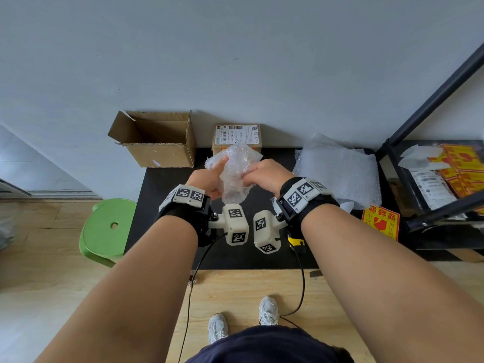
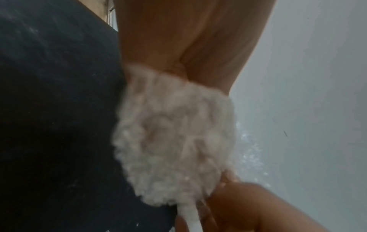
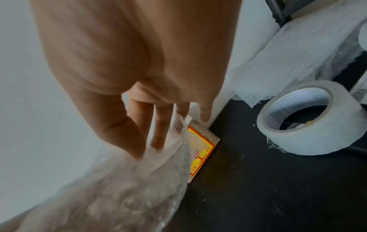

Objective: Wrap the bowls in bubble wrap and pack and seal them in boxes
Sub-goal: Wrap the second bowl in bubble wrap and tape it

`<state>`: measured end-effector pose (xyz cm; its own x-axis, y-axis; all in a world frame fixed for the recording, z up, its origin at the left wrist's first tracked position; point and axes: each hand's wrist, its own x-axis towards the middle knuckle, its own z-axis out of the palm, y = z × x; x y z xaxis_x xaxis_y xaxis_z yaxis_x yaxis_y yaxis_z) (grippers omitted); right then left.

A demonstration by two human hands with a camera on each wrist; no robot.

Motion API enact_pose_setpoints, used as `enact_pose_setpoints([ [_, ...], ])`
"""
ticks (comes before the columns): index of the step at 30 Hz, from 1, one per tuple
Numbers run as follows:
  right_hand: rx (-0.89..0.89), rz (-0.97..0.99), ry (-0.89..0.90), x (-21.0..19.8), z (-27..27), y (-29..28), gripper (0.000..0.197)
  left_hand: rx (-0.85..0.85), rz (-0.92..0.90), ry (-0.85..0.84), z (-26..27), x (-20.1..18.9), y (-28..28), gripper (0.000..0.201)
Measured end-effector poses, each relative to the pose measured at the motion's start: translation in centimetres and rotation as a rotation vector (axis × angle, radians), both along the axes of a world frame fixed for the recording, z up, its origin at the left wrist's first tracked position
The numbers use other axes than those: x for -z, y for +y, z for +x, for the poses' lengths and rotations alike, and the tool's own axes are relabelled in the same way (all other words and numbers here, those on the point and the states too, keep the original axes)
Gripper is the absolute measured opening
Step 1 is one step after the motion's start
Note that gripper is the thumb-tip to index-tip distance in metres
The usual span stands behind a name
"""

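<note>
On the black table point(image 1: 167, 205) an open box point(image 1: 154, 140) stands back left, well apart from the bubble-wrap stack point(image 1: 337, 169). Above the middle, left hand point(image 1: 207, 179) and right hand point(image 1: 267, 175) both grip one bubble-wrapped bundle point(image 1: 235, 169) (contents hidden).

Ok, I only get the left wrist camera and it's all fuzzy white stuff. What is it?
Observer: A bubble wrap bundle. The left hand and the right hand both hold it up above the black mat.
Operator: Is there a box for it?
Observer: Yes, an open cardboard box stands by the wall, left of the hands.
Operator: And tape?
Observer: A tape roll sits on the mat near the spare bubble wrap.
</note>
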<state>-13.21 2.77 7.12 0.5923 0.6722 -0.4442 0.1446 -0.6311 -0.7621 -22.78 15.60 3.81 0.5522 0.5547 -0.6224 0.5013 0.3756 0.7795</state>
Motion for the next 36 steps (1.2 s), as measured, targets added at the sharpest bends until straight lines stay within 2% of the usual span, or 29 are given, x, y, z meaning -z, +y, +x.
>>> enact_pose_setpoints([
  [3, 0.098, 0.115, 0.060, 0.2, -0.2, 0.2, 0.010, -0.062, -0.030, -0.034, 0.2, 0.1, 0.1, 0.034],
  [5, 0.172, 0.211, 0.116, 0.3, -0.3, 0.3, 0.023, -0.083, -0.022, -0.025, 0.3, -0.1, 0.1, 0.027],
  [8, 0.224, 0.260, 0.030, 0.6, -0.1, 0.2, 0.036, -0.126, -0.049, -0.057, 0.5, -0.1, 0.0, 0.028],
  [10, 0.257, 0.281, -0.012, 0.8, 0.0, 0.0, 0.025, -0.152, -0.126, -0.144, 0.3, -0.4, -0.1, 0.022],
  [14, 0.281, 0.155, -0.090, 0.8, 0.0, 0.1, 0.012, -0.152, -0.294, -0.302, 0.5, -1.1, -0.5, 0.022],
  [18, 0.408, 0.047, -0.135, 1.1, 0.1, 0.8, 0.016, -0.134, -0.306, -0.307, 0.6, -1.4, -1.1, 0.030],
  [19, 0.468, 0.069, -0.126, 1.2, 0.3, 0.8, 0.021, -0.132, -0.301, -0.297, 0.6, -1.4, -1.1, 0.032],
  [21, 0.522, 0.153, 0.008, 1.2, 0.4, 0.4, 0.040, -0.119, -0.305, -0.288, 0.5, -1.5, -1.2, 0.034],
  [22, 0.521, 0.191, 0.120, 1.2, 0.5, 0.2, 0.046, -0.101, -0.304, -0.284, 0.4, -1.5, -1.1, 0.034],
  [24, 0.486, 0.255, 0.246, 1.1, 0.6, -0.2, 0.033, -0.056, -0.284, -0.272, 0.3, -1.8, -1.0, 0.036],
  [26, 0.446, 0.245, 0.148, 1.2, 0.7, -0.4, 0.018, -0.008, -0.267, -0.242, 0.2, -2.3, -0.8, 0.042],
  [32, 0.291, 0.165, -0.005, 1.6, 1.1, -0.9, 0.033, 0.230, -0.214, -0.156, -0.3, -3.5, -0.3, 0.051],
  [34, 0.227, 0.141, -0.038, 1.5, 1.0, -0.9, 0.041, 0.311, -0.147, -0.139, -0.4, -3.8, -0.4, 0.048],
  [36, 0.150, 0.121, -0.082, 1.4, 0.9, -0.8, 0.044, 0.305, -0.046, -0.111, -0.5, -3.6, -0.4, 0.043],
])
